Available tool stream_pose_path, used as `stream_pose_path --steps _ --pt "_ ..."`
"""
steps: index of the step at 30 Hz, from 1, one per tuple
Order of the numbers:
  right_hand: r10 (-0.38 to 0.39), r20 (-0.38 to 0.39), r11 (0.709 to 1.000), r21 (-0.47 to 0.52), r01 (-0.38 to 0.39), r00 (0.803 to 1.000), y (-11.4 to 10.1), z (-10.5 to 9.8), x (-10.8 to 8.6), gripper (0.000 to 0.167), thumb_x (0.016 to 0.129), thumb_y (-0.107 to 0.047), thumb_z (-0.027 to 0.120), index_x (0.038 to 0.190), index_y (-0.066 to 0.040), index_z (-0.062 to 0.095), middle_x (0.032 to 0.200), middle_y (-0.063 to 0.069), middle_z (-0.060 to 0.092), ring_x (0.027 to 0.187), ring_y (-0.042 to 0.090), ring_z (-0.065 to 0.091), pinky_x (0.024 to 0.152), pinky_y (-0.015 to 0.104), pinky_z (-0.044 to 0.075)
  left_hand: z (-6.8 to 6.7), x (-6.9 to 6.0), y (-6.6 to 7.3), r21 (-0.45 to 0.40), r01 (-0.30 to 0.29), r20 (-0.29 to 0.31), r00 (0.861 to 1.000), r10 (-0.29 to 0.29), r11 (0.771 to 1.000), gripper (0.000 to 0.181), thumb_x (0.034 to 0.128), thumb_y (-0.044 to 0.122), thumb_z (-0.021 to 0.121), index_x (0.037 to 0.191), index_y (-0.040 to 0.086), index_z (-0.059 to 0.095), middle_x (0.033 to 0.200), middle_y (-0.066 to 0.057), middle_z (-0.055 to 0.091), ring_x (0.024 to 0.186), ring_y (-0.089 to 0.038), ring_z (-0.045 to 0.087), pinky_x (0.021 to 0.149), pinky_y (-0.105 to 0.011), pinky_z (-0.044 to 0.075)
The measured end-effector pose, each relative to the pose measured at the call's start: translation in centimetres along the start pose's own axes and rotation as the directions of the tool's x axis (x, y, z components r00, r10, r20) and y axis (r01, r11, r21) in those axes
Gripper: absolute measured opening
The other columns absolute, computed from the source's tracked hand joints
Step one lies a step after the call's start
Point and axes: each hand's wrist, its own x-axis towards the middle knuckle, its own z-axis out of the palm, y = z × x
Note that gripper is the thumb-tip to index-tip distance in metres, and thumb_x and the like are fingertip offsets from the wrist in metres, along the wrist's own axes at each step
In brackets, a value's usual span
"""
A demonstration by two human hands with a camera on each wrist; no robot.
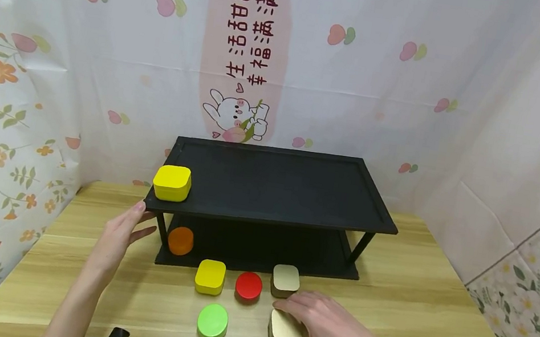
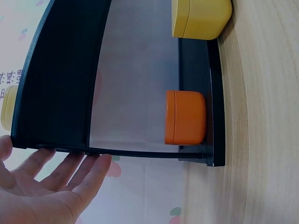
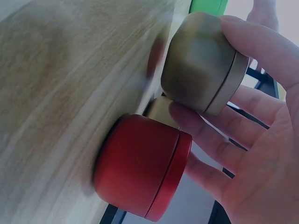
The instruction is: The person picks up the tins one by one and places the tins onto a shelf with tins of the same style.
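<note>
My right hand point(image 1: 319, 331) grips a beige square tin point(image 1: 285, 327) at the table's front right. In the right wrist view the thumb and fingers hold this tin point(image 3: 201, 63) by opposite sides, near its lid. A red tin point(image 3: 138, 168) stands close below the fingers there. My left hand point(image 1: 118, 233) is at the left end of the black two-tier shelf point(image 1: 268, 182). In the left wrist view, fairly straight fingers point(image 2: 96, 175) touch the shelf's end edge; the hand holds no tin. The right hand's palm is hidden in the head view.
A yellow tin point(image 1: 172, 183) sits on the top tier's left corner, an orange tin point(image 1: 180, 241) on the lower tier. Before the shelf stand another yellow tin point(image 1: 210, 277), a red tin point(image 1: 249, 286), a second beige tin point(image 1: 285, 279) and a green tin point(image 1: 212, 323). Patterned cloth point(image 1: 125, 56) hangs behind.
</note>
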Motion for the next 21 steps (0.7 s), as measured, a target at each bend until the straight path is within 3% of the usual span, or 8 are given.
stream_pose_path --steps 11,21 --pt "0.011 -0.014 1.000 -0.009 -0.011 1.000 -0.33 -0.35 0.00 0.059 0.085 -0.044 0.081 0.138 -0.025 0.063 0.131 -0.013 0.067 0.119 0.013 0.065 0.100 0.039 0.059 -0.02 -0.01 0.18 0.004 0.005 0.016 1.000 -0.005 1.000 0.065 0.1114 0.047 0.035 0.156 0.000 0.040 0.164 -0.018 0.035 0.124 0.002 0.052 0.094 -0.006 0.053" --pt "0.011 -0.069 1.000 -0.007 -0.011 0.998 -0.51 -0.75 0.40 0.057 0.085 -0.039 0.081 0.138 -0.023 0.064 0.127 -0.011 0.068 0.112 0.009 0.066 0.095 0.034 0.061 -0.14 -0.09 0.23 0.022 0.003 0.018 1.000 -0.003 1.000 0.067 0.1113 0.048 0.034 0.157 0.000 0.037 0.166 -0.021 0.031 0.124 0.001 0.052 0.093 -0.004 0.052"
